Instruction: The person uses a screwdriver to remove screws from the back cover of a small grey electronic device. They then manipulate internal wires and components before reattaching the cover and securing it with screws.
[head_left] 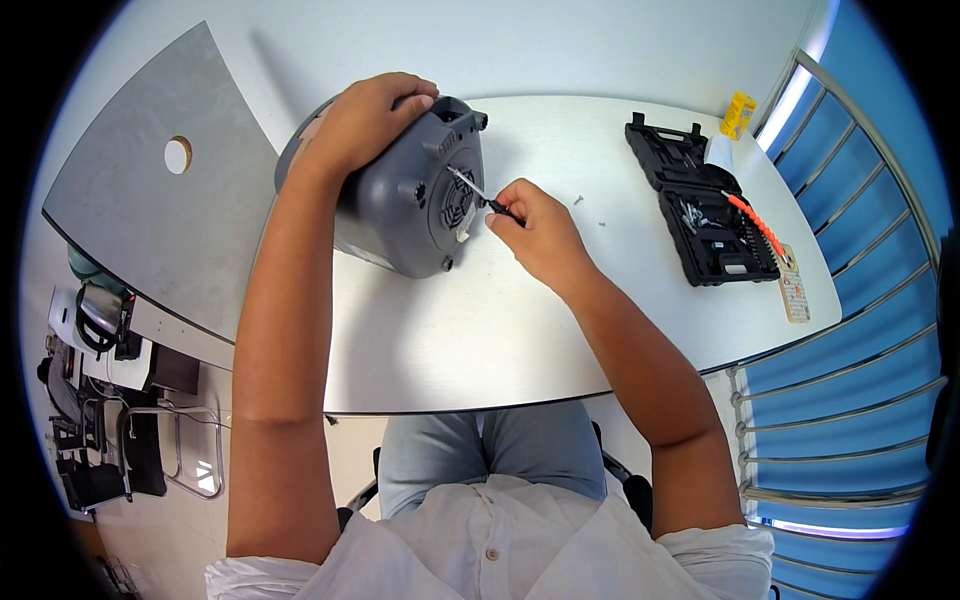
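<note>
A dark grey, rounded household appliance lies on its side on the white table, its underside with small feet and a round vent grille turned to the right. My left hand grips it from above, fingers curled over its upper edge. In my right hand is a screwdriver, held by its dark handle. The metal shaft points up and left, with the tip at the upper part of the grille. Whether the tip sits in a screw is too small to tell. Two small screws lie on the table to the right.
An open black tool case with bits stands at the right, an orange flexible shaft across it. Beside it are a light-coloured remote and a yellow packet. A grey board adjoins at left; metal railings run along the right.
</note>
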